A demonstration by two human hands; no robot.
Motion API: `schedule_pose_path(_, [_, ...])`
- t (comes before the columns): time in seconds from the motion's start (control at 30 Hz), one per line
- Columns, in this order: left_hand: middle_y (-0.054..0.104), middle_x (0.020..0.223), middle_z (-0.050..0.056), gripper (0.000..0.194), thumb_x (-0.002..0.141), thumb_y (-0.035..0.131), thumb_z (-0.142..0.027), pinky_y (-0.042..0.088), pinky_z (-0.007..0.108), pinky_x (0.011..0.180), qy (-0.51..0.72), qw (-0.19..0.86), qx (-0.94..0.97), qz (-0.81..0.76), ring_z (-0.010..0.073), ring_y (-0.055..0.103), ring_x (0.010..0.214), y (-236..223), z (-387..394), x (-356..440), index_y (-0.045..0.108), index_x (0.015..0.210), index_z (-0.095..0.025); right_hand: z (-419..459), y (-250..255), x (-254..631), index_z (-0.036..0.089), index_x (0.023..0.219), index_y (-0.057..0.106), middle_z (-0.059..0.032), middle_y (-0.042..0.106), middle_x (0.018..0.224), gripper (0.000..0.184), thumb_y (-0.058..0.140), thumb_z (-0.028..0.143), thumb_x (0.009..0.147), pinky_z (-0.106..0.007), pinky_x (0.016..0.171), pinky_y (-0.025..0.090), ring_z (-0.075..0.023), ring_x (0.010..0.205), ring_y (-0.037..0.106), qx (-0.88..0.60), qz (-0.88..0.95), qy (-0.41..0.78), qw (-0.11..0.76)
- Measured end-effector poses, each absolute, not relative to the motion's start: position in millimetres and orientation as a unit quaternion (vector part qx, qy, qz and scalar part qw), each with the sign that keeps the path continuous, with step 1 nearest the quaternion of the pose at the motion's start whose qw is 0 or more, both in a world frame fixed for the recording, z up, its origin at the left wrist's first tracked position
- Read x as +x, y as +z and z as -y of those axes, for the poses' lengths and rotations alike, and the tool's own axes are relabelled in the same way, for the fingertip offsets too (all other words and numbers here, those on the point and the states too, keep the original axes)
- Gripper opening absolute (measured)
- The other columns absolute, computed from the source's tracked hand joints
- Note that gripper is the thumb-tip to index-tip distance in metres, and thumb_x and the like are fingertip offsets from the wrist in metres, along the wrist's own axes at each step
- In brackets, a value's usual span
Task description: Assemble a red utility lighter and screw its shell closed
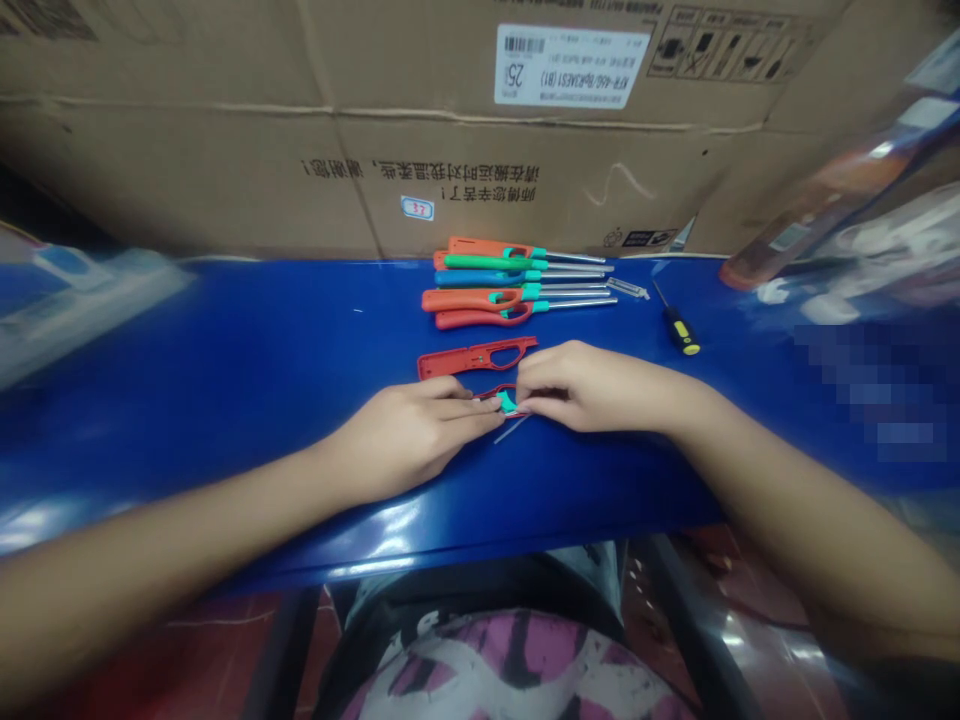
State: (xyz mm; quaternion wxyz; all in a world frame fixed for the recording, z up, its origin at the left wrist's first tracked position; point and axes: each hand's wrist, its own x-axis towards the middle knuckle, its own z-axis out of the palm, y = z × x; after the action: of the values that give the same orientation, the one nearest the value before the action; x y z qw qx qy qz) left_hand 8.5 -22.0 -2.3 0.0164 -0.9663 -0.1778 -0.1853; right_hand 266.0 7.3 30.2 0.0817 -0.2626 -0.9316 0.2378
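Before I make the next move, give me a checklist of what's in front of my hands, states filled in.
1. Left hand at the red casing: ok, fingers on it.
2. Right hand at the casing's other end: ok.
3. Turquoise piece fully seated: cannot tell, fingers partly cover it.
4. Thin pale strip wholly inside the casing: not ok, it juts out on the near side.
5. Loose red shell half close by: ok, just beyond the hands.
6. Screwdriver apart from both hands: ok, off to the right.
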Motion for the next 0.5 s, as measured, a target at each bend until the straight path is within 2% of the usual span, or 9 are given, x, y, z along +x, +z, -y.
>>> schedule_pose_path(0.13, [0.075,0.122,0.006,0.034,0.101,0.049,-0.016,0.061,0.035,0.088,-0.192,0.019,-0.965,0.179,0.0220,0.071,0.102,-3,22,8,0.067,0.129,-0.016,-15,32,274,0.016,0.087,0.071,-0.0040,0.068,0.083,0.016,0.060,0.024,0.096,-0.025,0.070,0.045,-0.0133,0.074,0.060,-0.276,0.918,0.247,0.143])
schedule_pose_path(0.2, [0.075,0.122,0.007,0.034,0.100,0.050,-0.016,0.062,0.035,0.088,-0.192,0.017,-0.965,0.178,0.0222,0.070,0.104,-4,22,7,0.066,0.130,-0.016,-24,31,283,0.016,0.093,0.071,-0.0053,0.068,0.089,0.019,0.058,0.030,0.096,-0.027,0.073,0.047,-0.0147,0.077,0.060,-0.306,0.913,0.193,0.189])
schedule_pose_path(0.27, [0.074,0.124,0.007,0.035,0.101,0.049,-0.016,0.062,0.035,0.089,-0.195,0.015,-0.965,0.176,0.0221,0.070,0.106,-5,20,5,0.065,0.132,-0.016,-36,28,294,0.018,0.103,0.070,-0.0082,0.068,0.103,0.021,0.056,0.031,0.096,-0.033,0.085,0.048,-0.0200,0.092,0.062,-0.381,0.896,0.093,0.207])
schedule_pose_path(0.33, [0.074,0.125,0.007,0.034,0.102,0.048,-0.017,0.062,0.035,0.090,-0.203,0.013,-0.963,0.174,0.0218,0.070,0.108,-7,18,3,0.065,0.132,-0.015,-49,23,307,0.018,0.120,0.066,-0.0131,0.064,0.121,0.030,0.051,0.028,0.096,-0.040,0.094,0.048,-0.0271,0.110,0.059,-0.493,0.849,-0.002,0.189])
schedule_pose_path(0.4, [0.074,0.123,0.007,0.033,0.102,0.048,-0.017,0.063,0.036,0.090,-0.210,0.011,-0.963,0.170,0.0219,0.070,0.109,-8,17,2,0.066,0.131,-0.015,-60,16,318,0.015,0.139,0.055,-0.0172,0.056,0.136,0.046,0.046,0.024,0.095,-0.045,0.101,0.045,-0.0329,0.124,0.050,-0.592,0.792,-0.061,0.139])
schedule_pose_path(0.43, [0.075,0.123,0.006,0.033,0.102,0.048,-0.017,0.063,0.037,0.091,-0.213,0.009,-0.963,0.167,0.0219,0.071,0.110,-8,16,2,0.066,0.130,-0.015,-65,13,324,0.015,0.145,0.050,-0.0175,0.052,0.142,0.051,0.043,0.023,0.095,-0.048,0.102,0.044,-0.0347,0.128,0.046,-0.632,0.764,-0.071,0.110])
schedule_pose_path(0.5, [0.075,0.122,0.006,0.034,0.101,0.050,-0.017,0.062,0.037,0.094,-0.220,0.002,-0.962,0.162,0.0217,0.070,0.112,-7,17,1,0.066,0.131,-0.017,-73,6,332,0.014,0.146,0.049,-0.0191,0.051,0.144,0.053,0.039,0.019,0.094,-0.053,0.099,0.044,-0.0385,0.126,0.045,-0.675,0.730,-0.071,0.078])
